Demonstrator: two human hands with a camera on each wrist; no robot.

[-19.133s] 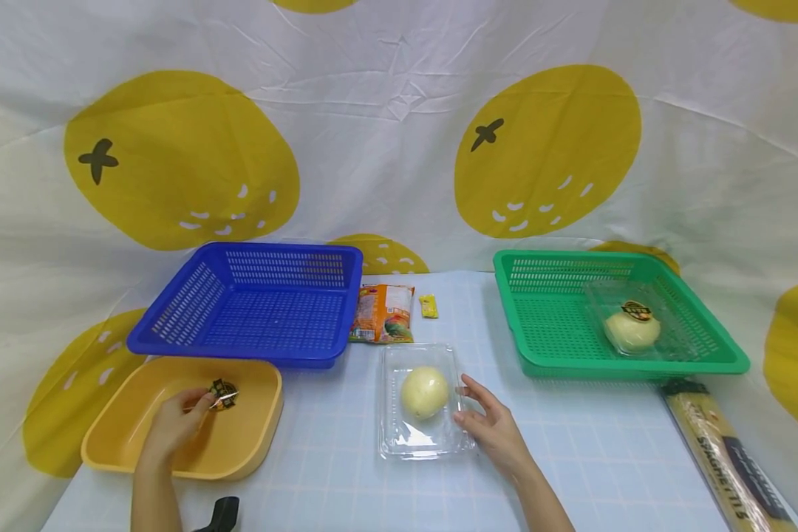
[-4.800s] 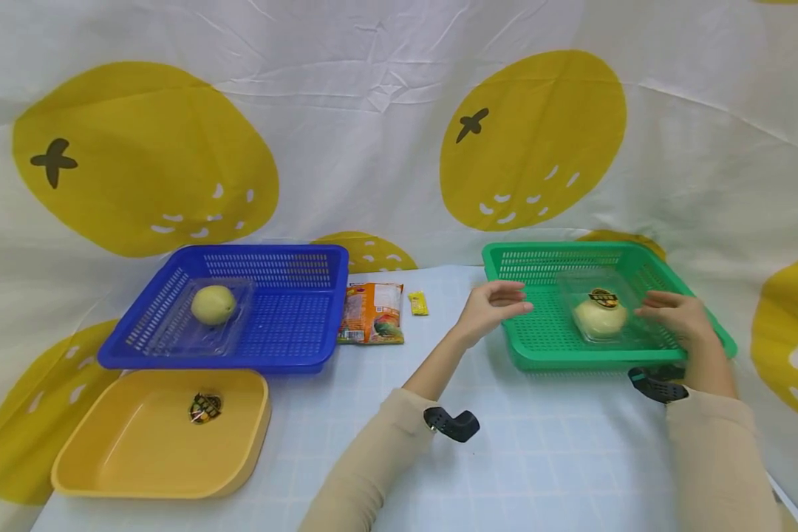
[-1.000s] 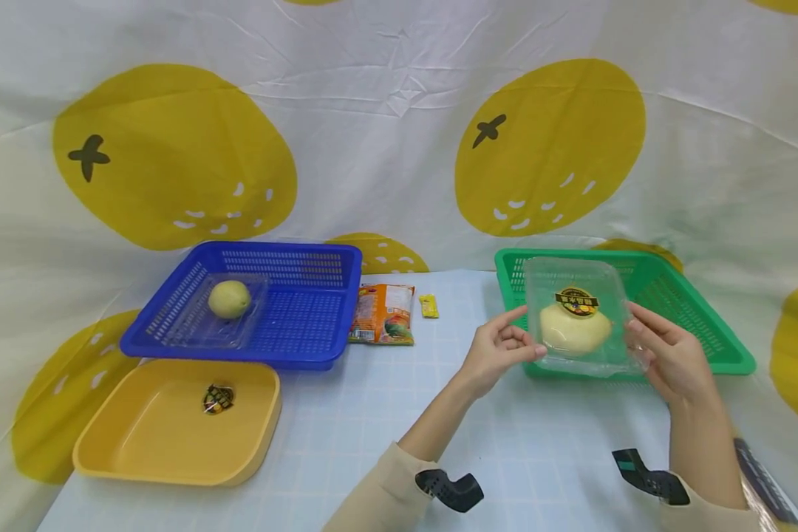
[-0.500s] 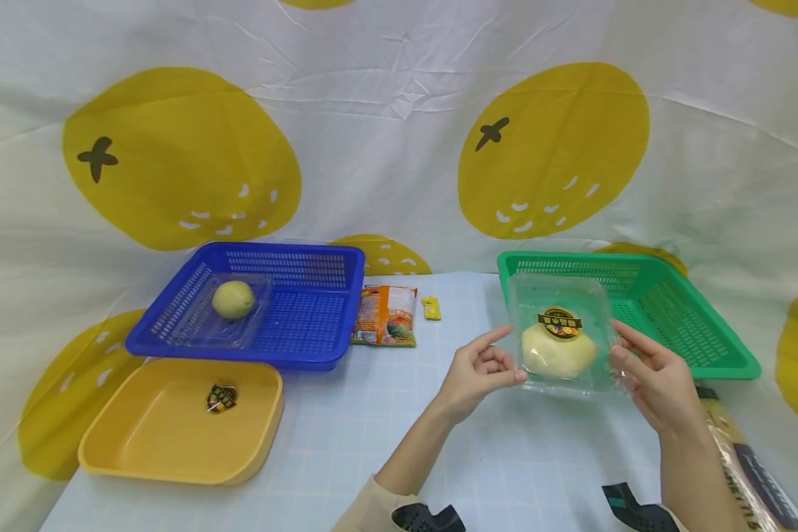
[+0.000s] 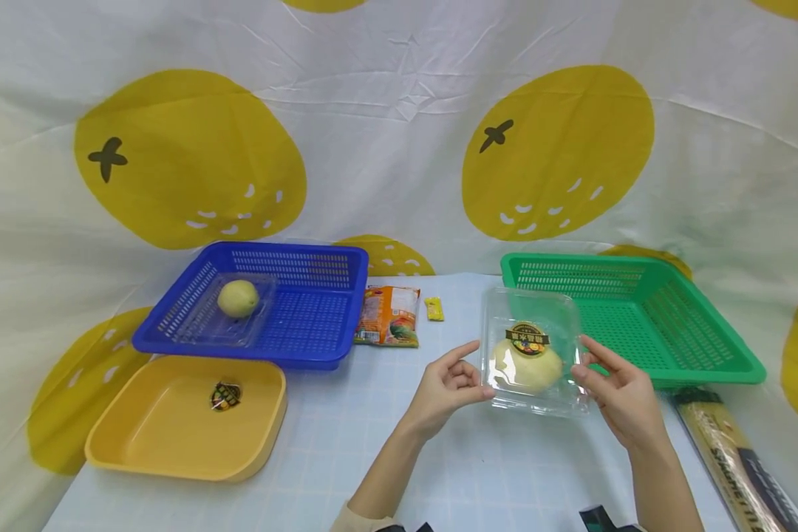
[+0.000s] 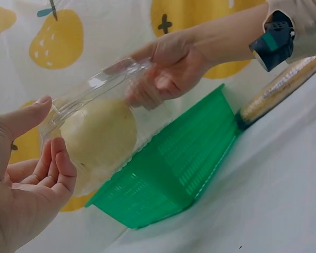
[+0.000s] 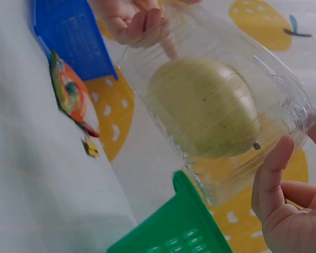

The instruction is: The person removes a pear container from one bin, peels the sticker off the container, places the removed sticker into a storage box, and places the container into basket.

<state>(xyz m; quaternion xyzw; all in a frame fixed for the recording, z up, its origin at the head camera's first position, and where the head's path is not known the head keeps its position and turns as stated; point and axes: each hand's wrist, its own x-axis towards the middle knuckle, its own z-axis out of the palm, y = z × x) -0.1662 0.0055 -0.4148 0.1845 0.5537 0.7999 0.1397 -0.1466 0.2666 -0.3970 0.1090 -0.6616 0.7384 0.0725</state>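
Note:
Between both hands, a clear plastic clamshell box [image 5: 535, 303] hangs over the table, tilted toward the head camera. Inside it lies a pale yellow-green melon [image 7: 200, 108], and a black and gold sticker [image 5: 527, 338] shows on the lid. My left hand [image 5: 447, 391] pinches the box's left edge with thumb and forefinger, its other fingers curled. My right hand [image 5: 620, 395] pinches the right edge. From the left wrist view, the left thumb [image 6: 34, 113] sits at the box's rim.
A green basket [image 5: 638, 377] stands behind on the right, beside a spaghetti packet [image 5: 731, 458]. At left, a blue basket [image 5: 306, 318] bears another boxed melon [image 5: 238, 298]; a yellow tub [image 5: 173, 436] holds a crumpled sticker [image 5: 225, 397]. An orange snack bag [image 5: 392, 318] and small yellow packet [image 5: 434, 309] lie mid-table.
The boxed melon has come up out of the green basket and moved left and nearer in both hands. Long before, another boxed melon stood mid-table; one now sits in the blue basket.

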